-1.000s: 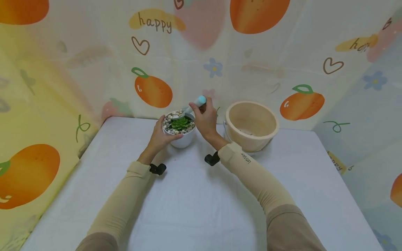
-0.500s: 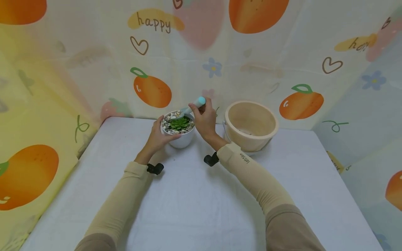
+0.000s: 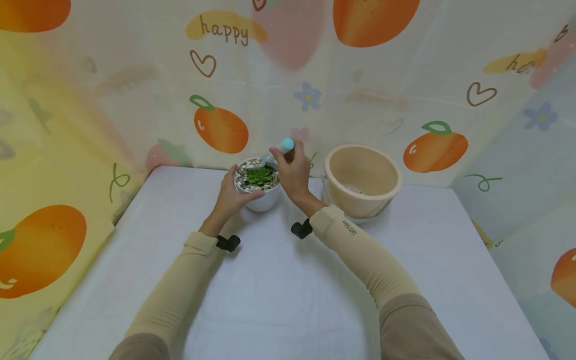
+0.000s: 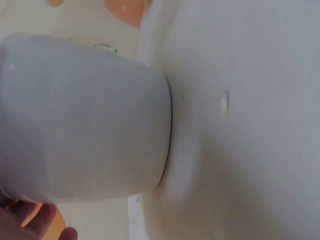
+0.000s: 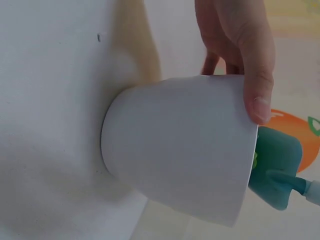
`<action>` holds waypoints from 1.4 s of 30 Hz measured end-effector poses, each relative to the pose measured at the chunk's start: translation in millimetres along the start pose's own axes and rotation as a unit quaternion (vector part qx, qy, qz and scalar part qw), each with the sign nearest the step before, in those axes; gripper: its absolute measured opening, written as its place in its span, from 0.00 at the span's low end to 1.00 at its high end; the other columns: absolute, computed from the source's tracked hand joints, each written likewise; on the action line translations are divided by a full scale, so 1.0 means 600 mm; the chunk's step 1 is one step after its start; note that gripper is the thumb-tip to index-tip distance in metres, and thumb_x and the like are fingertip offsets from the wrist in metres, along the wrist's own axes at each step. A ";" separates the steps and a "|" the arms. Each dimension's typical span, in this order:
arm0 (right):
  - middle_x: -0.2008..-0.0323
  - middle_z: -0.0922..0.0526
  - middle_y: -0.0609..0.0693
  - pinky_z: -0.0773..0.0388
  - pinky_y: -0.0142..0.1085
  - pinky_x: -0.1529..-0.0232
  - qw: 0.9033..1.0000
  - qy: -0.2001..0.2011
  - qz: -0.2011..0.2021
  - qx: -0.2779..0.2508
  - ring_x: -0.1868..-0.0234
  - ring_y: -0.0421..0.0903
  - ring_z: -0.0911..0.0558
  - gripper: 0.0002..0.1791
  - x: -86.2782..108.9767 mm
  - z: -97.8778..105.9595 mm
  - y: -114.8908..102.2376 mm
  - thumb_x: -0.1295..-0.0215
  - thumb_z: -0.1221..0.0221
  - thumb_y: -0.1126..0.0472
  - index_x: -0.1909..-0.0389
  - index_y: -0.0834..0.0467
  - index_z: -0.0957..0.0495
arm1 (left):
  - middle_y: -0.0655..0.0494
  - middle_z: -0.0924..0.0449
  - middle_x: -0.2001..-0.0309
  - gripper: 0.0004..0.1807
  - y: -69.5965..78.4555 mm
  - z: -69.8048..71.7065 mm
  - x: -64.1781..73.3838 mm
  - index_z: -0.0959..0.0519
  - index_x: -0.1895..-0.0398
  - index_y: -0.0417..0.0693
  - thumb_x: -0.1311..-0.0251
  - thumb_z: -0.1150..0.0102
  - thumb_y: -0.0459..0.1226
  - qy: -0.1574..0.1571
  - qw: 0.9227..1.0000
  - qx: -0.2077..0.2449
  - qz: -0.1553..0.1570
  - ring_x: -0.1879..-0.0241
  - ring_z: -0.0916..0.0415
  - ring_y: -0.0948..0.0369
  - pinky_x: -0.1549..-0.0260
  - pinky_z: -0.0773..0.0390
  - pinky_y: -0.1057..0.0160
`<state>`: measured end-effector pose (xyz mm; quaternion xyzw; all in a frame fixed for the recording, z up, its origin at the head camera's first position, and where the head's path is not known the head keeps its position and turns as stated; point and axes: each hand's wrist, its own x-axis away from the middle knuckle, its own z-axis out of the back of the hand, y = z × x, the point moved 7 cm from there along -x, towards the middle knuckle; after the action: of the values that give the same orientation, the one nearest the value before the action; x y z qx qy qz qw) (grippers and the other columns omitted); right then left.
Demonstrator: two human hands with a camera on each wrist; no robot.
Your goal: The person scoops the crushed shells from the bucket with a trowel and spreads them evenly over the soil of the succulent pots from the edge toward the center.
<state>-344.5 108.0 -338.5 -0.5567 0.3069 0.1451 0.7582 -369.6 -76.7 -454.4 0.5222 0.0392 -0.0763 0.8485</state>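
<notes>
A small white flowerpot (image 3: 263,203) stands upright on the table, holding a green succulent (image 3: 260,175) ringed by pale pebbles (image 3: 241,184). My left hand (image 3: 231,198) grips the pot from the left, its thumb along the near side just under the rim. Over the back right of the rim, my right hand (image 3: 294,170) pinches the light blue handle of a hand trowel (image 3: 287,145) between thumb and fingers. In the right wrist view the teal trowel blade (image 5: 278,162) tilts at the pot's mouth beside the plant; the pot wall hides its lower edge.
A beige bucket (image 3: 360,204) with a thin handle stands just right of my right hand, a few small bits on its floor. The white-covered table (image 3: 288,300) ends at a fruit-printed backdrop (image 3: 270,100) close behind the pot.
The head view shifts slightly. Both hands, the flowerpot and the trowel stay almost where they were, with the trowel blade still over the pebbles.
</notes>
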 end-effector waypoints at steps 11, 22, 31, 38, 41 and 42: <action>0.63 0.15 0.60 0.17 0.39 0.59 1.000 0.021 0.006 0.004 0.62 0.51 0.14 0.22 -0.002 0.008 -0.004 0.35 0.38 0.56 0.49 0.68 0.28 | 0.36 0.44 0.29 0.64 0.022 0.000 0.019 0.53 0.24 0.40 0.58 0.25 0.56 0.046 0.996 -0.078 0.008 0.30 0.45 0.41 0.34 0.40 0.37; 0.67 0.15 0.59 0.19 0.39 0.62 1.000 0.014 0.001 0.011 0.65 0.51 0.15 0.21 -0.001 0.007 -0.003 0.35 0.37 0.55 0.50 0.65 0.28 | 0.40 0.53 0.24 0.64 0.000 0.013 -0.003 0.58 0.22 0.43 0.53 0.26 0.52 -0.042 0.998 -0.044 0.001 0.25 0.54 0.44 0.29 0.47 0.39; 0.65 0.15 0.59 0.17 0.37 0.60 0.999 -0.008 -0.002 0.034 0.63 0.51 0.14 0.22 0.000 0.003 -0.005 0.35 0.37 0.55 0.49 0.65 0.28 | 0.41 0.52 0.24 0.62 -0.002 0.009 -0.015 0.57 0.23 0.41 0.54 0.24 0.46 -0.056 0.998 0.003 -0.014 0.25 0.52 0.46 0.27 0.49 0.42; 0.68 0.15 0.57 0.17 0.35 0.60 0.999 -0.014 0.030 0.031 0.65 0.49 0.14 0.20 -0.001 -0.002 -0.017 0.39 0.34 0.54 0.55 0.65 0.24 | 0.40 0.48 0.26 0.63 -0.002 0.003 -0.009 0.56 0.23 0.41 0.55 0.24 0.49 -0.021 1.000 0.004 -0.005 0.27 0.48 0.45 0.28 0.46 0.42; 0.70 0.16 0.56 0.18 0.34 0.63 0.998 -0.005 0.045 0.042 0.68 0.47 0.15 0.19 0.000 -0.002 -0.021 0.40 0.33 0.54 0.56 0.64 0.23 | 0.38 0.46 0.27 0.64 0.002 -0.001 -0.002 0.56 0.23 0.40 0.56 0.24 0.52 -0.001 1.000 -0.019 0.002 0.29 0.46 0.44 0.30 0.42 0.41; 0.70 0.16 0.56 0.18 0.33 0.63 0.998 -0.002 0.050 0.045 0.68 0.47 0.15 0.19 0.000 -0.002 -0.023 0.40 0.33 0.54 0.56 0.63 0.23 | 0.38 0.46 0.28 0.64 0.005 -0.002 0.001 0.55 0.23 0.40 0.56 0.24 0.53 0.006 1.000 -0.028 0.005 0.30 0.45 0.44 0.31 0.41 0.41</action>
<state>-337.0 102.2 -328.4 -0.5057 0.3387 0.1700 0.7750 -368.5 -74.5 -452.6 0.4985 0.0439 -0.0684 0.8631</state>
